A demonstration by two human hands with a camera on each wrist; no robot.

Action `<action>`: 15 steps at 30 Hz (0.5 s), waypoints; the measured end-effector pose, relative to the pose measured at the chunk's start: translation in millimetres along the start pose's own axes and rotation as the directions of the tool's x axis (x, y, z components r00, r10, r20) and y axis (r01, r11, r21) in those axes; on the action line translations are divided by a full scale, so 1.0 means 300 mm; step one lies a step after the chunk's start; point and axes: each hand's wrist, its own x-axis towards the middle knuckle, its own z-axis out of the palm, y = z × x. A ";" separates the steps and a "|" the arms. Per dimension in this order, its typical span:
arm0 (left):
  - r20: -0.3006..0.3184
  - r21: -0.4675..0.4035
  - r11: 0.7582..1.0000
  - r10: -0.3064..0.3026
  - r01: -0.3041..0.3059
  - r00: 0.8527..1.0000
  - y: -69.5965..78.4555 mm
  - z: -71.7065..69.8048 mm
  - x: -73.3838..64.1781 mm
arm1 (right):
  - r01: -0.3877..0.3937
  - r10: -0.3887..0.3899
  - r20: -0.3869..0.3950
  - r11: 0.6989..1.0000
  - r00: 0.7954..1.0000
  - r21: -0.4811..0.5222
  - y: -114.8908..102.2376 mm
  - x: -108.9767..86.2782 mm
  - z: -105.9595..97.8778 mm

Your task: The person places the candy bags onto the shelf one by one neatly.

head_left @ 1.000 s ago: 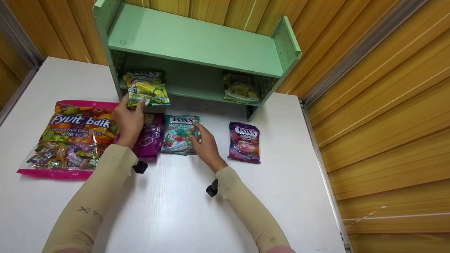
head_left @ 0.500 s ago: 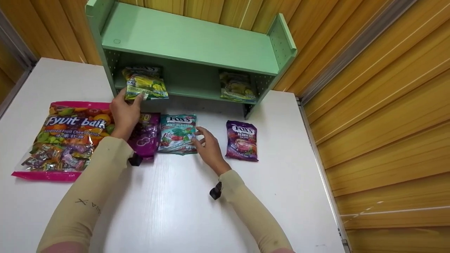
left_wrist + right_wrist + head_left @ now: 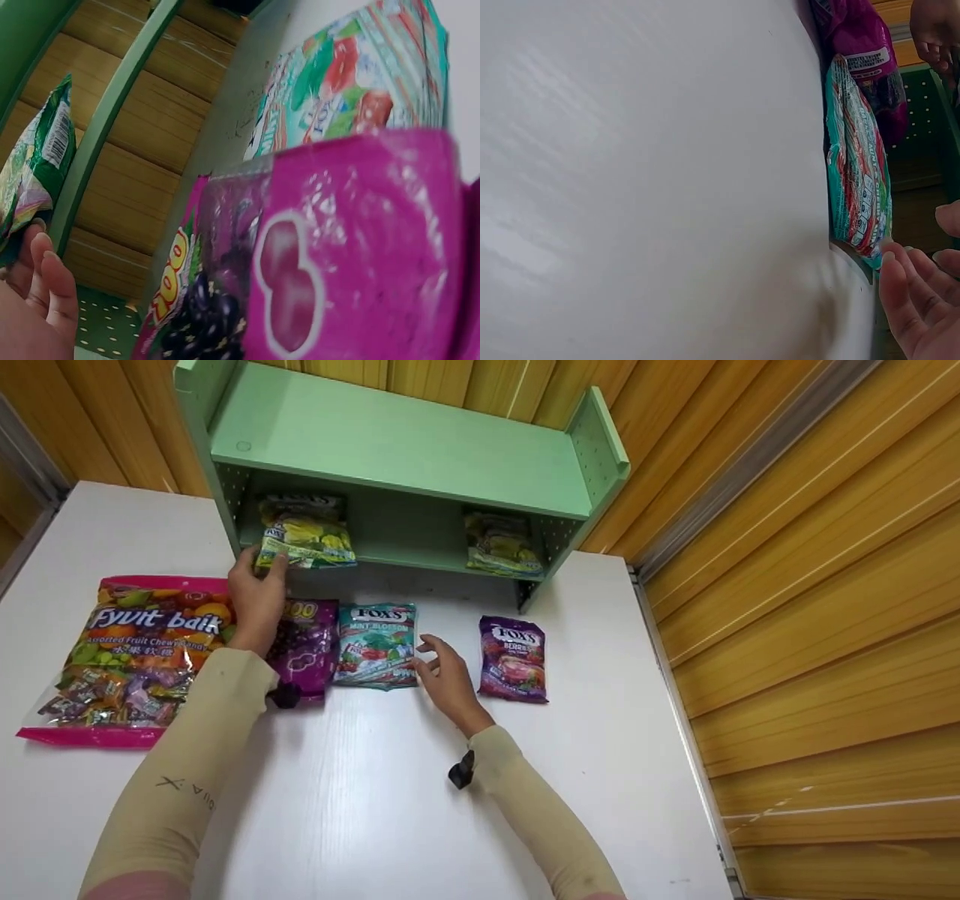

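Observation:
My left hand (image 3: 257, 598) pinches the lower left corner of a yellow-green Fox's candy bag (image 3: 311, 534), thumb in front. That bag lies at the left end of the green rack's lower shelf (image 3: 405, 544), its lower edge sticking out over the front. In the left wrist view the fingers (image 3: 61, 289) are under the bag's (image 3: 46, 154) bottom end. My right hand (image 3: 448, 682), fingers loosely bent, is at the right edge of a teal Fox's mint bag (image 3: 375, 649) on the table. From the right wrist, the fingertips (image 3: 891, 259) are right at the mint bag's (image 3: 859, 172) end.
A purple candy bag (image 3: 309, 660) lies left of the mint bag, partly behind my left arm. Further left is a large Fyvit baik bag (image 3: 142, 660). A purple Fox's berries bag (image 3: 514, 660) lies to the right. Another yellow-green bag (image 3: 502, 544) sits on the shelf's right end.
The left hand has pushed the yellow-green bag slightly further back onto the shelf. The right hand has drawn back from over the mint bag to its right edge. The head view has shifted slightly.

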 end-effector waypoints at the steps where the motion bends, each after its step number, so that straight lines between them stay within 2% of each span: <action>1: 0.003 -0.035 0.999 -0.023 0.023 1.000 -0.002 0.003 -0.002 | -0.004 0.004 0.001 1.000 1.000 0.001 0.000 -0.001 0.000; 4: 0.044 -0.140 0.983 -0.111 0.117 0.993 -0.010 0.016 -0.009 | -0.010 0.010 0.003 1.000 1.000 -0.001 0.001 -0.002 0.002; 7: 0.127 -0.210 0.951 -0.205 0.229 0.970 -0.007 0.033 -0.016 | -0.015 0.015 0.001 1.000 1.000 -0.002 0.001 -0.003 0.004; 9: 0.175 -0.226 0.932 -0.247 0.283 0.953 -0.001 0.048 -0.017 | -0.017 0.017 0.000 1.000 1.000 0.001 0.003 -0.004 0.006; 11: 0.208 -0.240 0.916 -0.274 0.320 0.939 0.009 0.062 -0.018 | -0.017 0.017 0.000 1.000 1.000 0.002 0.004 -0.005 0.008; 15: 0.227 -0.281 0.895 -0.288 0.345 0.930 0.024 0.081 -0.016 | 0.002 -0.002 -0.006 1.000 1.000 -0.017 0.008 -0.008 0.008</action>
